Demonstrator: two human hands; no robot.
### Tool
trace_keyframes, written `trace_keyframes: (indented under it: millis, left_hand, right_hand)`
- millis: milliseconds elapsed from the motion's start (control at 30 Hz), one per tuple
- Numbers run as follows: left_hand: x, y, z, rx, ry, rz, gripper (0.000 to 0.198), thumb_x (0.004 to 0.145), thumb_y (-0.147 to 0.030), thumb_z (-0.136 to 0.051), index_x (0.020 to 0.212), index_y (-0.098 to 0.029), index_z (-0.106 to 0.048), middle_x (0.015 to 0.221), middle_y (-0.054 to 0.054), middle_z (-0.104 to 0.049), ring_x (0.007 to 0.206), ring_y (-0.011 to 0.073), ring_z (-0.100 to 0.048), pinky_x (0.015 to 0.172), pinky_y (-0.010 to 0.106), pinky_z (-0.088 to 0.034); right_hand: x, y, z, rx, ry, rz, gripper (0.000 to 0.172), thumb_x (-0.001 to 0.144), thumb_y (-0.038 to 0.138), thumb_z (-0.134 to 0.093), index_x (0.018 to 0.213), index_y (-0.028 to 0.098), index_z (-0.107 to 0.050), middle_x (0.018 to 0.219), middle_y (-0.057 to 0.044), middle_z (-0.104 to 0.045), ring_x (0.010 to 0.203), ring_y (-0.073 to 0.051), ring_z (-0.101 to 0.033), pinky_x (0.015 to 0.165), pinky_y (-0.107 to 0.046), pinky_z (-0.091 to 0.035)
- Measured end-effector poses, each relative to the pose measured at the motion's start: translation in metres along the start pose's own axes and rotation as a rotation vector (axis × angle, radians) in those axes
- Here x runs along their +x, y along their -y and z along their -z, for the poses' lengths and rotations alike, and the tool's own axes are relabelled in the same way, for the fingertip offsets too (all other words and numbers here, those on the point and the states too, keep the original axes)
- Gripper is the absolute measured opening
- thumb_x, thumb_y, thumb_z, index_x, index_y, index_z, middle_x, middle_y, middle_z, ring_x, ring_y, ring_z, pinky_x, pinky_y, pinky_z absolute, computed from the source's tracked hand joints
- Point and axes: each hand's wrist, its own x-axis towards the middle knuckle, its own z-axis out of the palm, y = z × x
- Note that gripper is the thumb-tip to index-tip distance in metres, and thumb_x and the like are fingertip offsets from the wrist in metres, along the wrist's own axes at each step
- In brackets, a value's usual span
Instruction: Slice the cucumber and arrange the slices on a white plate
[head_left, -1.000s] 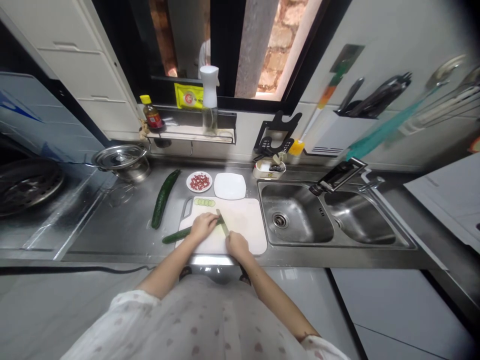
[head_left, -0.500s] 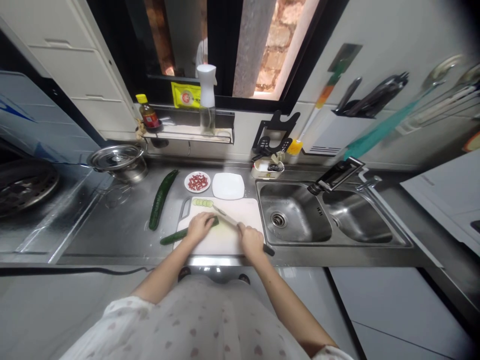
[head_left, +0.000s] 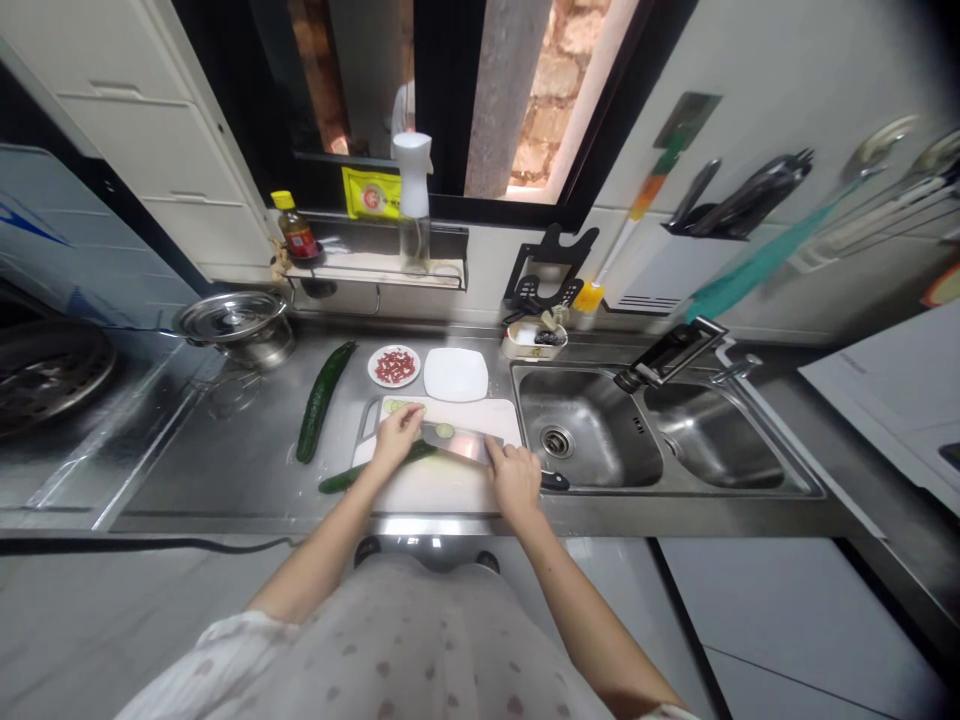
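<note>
Both my forearms reach forward from my body and slant inward, bringing my hands together over the rectangular white cutting board with a grey handle (head_left: 442,492). My right hand (head_left: 517,484), back upward, is clamped on one broad-bladed steel knife with a black handle (head_left: 469,446); the handle pokes out past the board's right edge, and the blade lies nearly crosswise, one face up, its far end just beside my other fingers. One round, pale green slice (head_left: 445,431) sits on that face.

My left hand (head_left: 395,437) is bent at the wrist, thumb and fingertips drawn close at the row of thin cucumber slices (head_left: 391,406); I cannot tell whether they pinch one, and my hand hides too much of the row to count it. Below it lies one cut dark green cucumber (head_left: 343,480), running under my left wrist, one end beyond the board.

One whole dark green cucumber (head_left: 324,405) rests on the counter to the left. Behind the board stand two plates: one small round white plate (head_left: 373,367) of reddish diced pieces (head_left: 394,367) and one squarish white plate (head_left: 456,374).
</note>
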Motion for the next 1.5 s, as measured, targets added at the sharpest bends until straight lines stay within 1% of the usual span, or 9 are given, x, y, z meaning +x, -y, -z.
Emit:
trace_keyframes:
  millis: [200, 400, 533, 633, 733, 867, 967, 1200, 1500]
  left_hand:
    - [-0.014, -0.022, -0.007, 0.255, 0.243, -0.166, 0.028, 0.085, -0.043, -0.058, 0.100, -0.023, -0.071, 0.104, 0.005, -0.070, 0.098, 0.0219, -0.062, 0.089, 0.034, -0.047]
    - [-0.023, -0.023, -0.018, 0.316, 0.304, -0.149, 0.022, 0.083, -0.040, -0.060, 0.091, -0.022, -0.070, 0.094, 0.005, -0.070, 0.088, 0.0209, -0.062, 0.079, 0.032, -0.046]
    - [-0.021, -0.019, -0.023, 0.284, 0.327, -0.117, 0.010, 0.080, -0.028, -0.062, 0.084, -0.022, -0.069, 0.090, 0.003, -0.069, 0.085, 0.0192, -0.060, 0.077, 0.030, -0.045]
    - [-0.019, -0.017, -0.023, 0.270, 0.301, -0.053, 0.007, 0.079, -0.022, -0.061, 0.078, -0.020, -0.068, 0.081, 0.002, -0.068, 0.080, 0.0175, -0.060, 0.074, 0.028, -0.044]
    - [-0.014, -0.014, -0.021, 0.278, 0.211, 0.073, 0.008, 0.079, -0.023, -0.061, 0.079, -0.020, -0.068, 0.078, 0.001, -0.068, 0.076, 0.0162, -0.060, 0.071, 0.027, -0.043]
    - [-0.002, -0.002, -0.016, 0.282, 0.129, 0.273, 0.011, 0.079, -0.027, -0.062, 0.085, -0.021, -0.069, 0.082, 0.001, -0.071, 0.079, 0.0153, -0.063, 0.072, 0.024, -0.043]
    - [0.010, 0.010, -0.015, 0.289, 0.086, 0.350, 0.013, 0.078, -0.023, -0.062, 0.088, -0.021, -0.070, 0.087, 0.002, -0.072, 0.085, 0.0165, -0.064, 0.076, 0.025, -0.044]
    - [0.035, 0.032, -0.026, 0.399, 0.047, 0.399, 0.018, 0.080, -0.019, -0.058, 0.092, -0.022, -0.072, 0.092, 0.004, -0.073, 0.089, 0.0193, -0.064, 0.080, 0.028, -0.044]
    - [0.051, 0.037, -0.036, 0.540, 0.082, 0.290, 0.025, 0.088, -0.022, -0.049, 0.103, -0.021, -0.068, 0.098, 0.008, -0.071, 0.092, 0.0212, -0.062, 0.080, 0.030, -0.042]
  right_hand:
    - [-0.006, -0.003, -0.006, -0.003, 0.027, 0.035, 0.042, 0.095, 0.027, -0.039, 0.135, 0.027, -0.049, 0.103, -0.013, -0.063, 0.098, -0.024, -0.050, 0.081, -0.034, -0.027]
    - [-0.014, -0.007, -0.012, -0.028, 0.058, 0.026, 0.040, 0.096, 0.025, -0.038, 0.133, 0.026, -0.052, 0.103, -0.013, -0.064, 0.099, -0.024, -0.050, 0.080, -0.035, -0.027]
    - [-0.018, -0.008, -0.013, -0.039, 0.065, 0.019, 0.040, 0.096, 0.023, -0.038, 0.133, 0.026, -0.053, 0.103, -0.013, -0.064, 0.099, -0.024, -0.050, 0.080, -0.035, -0.027]
    - [-0.020, -0.009, -0.016, -0.047, 0.067, 0.000, 0.040, 0.095, 0.023, -0.041, 0.133, 0.027, -0.053, 0.104, -0.013, -0.064, 0.099, -0.024, -0.051, 0.079, -0.035, -0.027]
    - [-0.021, -0.013, -0.021, -0.066, 0.059, -0.017, 0.041, 0.093, 0.022, -0.044, 0.133, 0.028, -0.052, 0.105, -0.011, -0.064, 0.098, -0.023, -0.053, 0.078, -0.034, -0.027]
    - [-0.023, -0.020, -0.030, -0.096, 0.036, -0.056, 0.039, 0.092, 0.022, -0.048, 0.129, 0.029, -0.056, 0.102, -0.009, -0.066, 0.096, -0.022, -0.055, 0.076, -0.032, -0.027]
    - [-0.023, -0.026, -0.036, -0.095, 0.029, -0.082, 0.039, 0.090, 0.023, -0.051, 0.128, 0.029, -0.057, 0.102, -0.009, -0.067, 0.095, -0.022, -0.056, 0.075, -0.032, -0.027]
    - [-0.023, -0.030, -0.041, -0.060, 0.060, -0.102, 0.043, 0.087, 0.022, -0.053, 0.129, 0.028, -0.056, 0.102, -0.009, -0.067, 0.096, -0.022, -0.056, 0.075, -0.031, -0.028]
    - [-0.025, -0.028, -0.038, -0.017, 0.079, -0.115, 0.042, 0.087, 0.024, -0.052, 0.129, 0.027, -0.056, 0.103, -0.008, -0.067, 0.097, -0.022, -0.057, 0.076, -0.031, -0.028]
